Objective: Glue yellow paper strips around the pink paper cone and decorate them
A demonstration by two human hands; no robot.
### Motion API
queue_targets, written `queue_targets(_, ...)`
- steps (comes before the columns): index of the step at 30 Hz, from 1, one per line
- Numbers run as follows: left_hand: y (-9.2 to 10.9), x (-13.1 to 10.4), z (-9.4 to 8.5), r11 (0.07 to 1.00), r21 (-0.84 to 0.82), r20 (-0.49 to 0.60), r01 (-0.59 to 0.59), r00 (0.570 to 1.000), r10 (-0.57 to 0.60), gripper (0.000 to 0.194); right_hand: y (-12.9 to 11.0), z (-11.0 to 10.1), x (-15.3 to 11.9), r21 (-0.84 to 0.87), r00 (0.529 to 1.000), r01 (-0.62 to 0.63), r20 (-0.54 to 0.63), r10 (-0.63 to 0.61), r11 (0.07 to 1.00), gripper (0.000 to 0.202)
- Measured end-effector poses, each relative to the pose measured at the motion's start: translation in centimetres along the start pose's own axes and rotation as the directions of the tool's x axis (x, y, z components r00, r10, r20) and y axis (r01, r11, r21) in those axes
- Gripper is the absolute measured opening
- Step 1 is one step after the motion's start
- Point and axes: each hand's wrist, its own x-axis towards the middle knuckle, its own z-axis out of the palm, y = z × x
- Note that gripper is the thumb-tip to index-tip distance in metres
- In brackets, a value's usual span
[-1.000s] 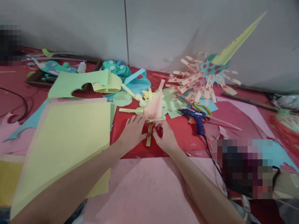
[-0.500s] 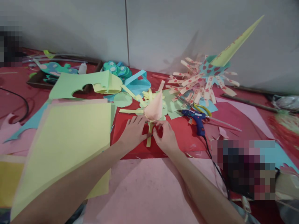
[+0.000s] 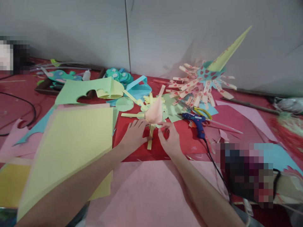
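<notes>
A pale pink paper cone stands upright on a light green scalloped paper base with yellow paper strips. One yellow strip extends from it toward me over a red sheet. My left hand lies at the cone's lower left, fingers stretched out and thumb apart beside that strip. At the lower right edge of the cone is my right hand, its thumb and forefinger curled together in a pinch. What lies between those fingertips is too small to make out.
A blue glue gun with a black cord and yellow-handled scissors lie to the right. Behind them stands a fringed paper piece with a tall yellow cone. Large yellow sheets are at left, near a brown tray.
My right hand has shifted slightly right, away from the front yellow strip to the cone's right edge. My left hand stays by the cone. The camera view has shifted a little.
</notes>
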Motion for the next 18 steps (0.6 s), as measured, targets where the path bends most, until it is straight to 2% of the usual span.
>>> queue_targets(4,-0.4,0.4,-0.4,0.981,-0.190,-0.056,0.041,0.997,-0.053,0.027,0.1,-0.8,0.1,0.056,0.996,-0.077,-0.046,0.079,0.995,0.007)
queue_targets(6,-0.7,1.1,-1.0,0.956,-0.290,-0.119,0.051,0.989,-0.088,0.023,0.2,-1.3,0.3,0.057,0.991,-0.106,-0.075,0.110,0.993,0.008)
queue_targets(7,-0.7,1.6,-1.5,0.955,-0.290,-0.146,0.058,0.984,-0.104,0.021,0.2,-1.6,0.4,0.055,0.989,-0.114,-0.090,0.119,0.992,0.009)
queue_targets(10,-0.9,4.3,-3.2,0.983,-0.174,-0.256,0.063,0.961,-0.107,0.019,0.4,-2.1,0.8,0.055,0.983,-0.127,-0.128,0.133,0.990,0.009)
queue_targets(13,-1.2,8.0,-4.4,0.999,-0.007,-0.281,0.038,0.959,-0.038,0.028,0.6,-2.3,1.1,0.063,0.981,-0.122,-0.142,0.130,0.991,0.009)
queue_targets(14,-1.4,9.3,-4.6,0.996,0.087,-0.264,0.002,0.964,0.021,0.031,0.7,-2.3,1.1,0.065,0.982,-0.118,-0.140,0.127,0.991,0.009)
queue_targets(15,-1.7,10.5,-4.6,0.983,0.174,-0.203,-0.051,0.975,0.087,0.034,0.8,-2.3,1.2,0.067,0.982,-0.115,-0.140,0.123,0.991,0.009)
queue_targets(18,-2.3,13.4,-4.5,0.967,0.222,-0.117,-0.123,0.982,0.151,0.034,0.8,-2.3,1.2,0.074,0.985,-0.096,-0.137,0.106,0.993,0.009)
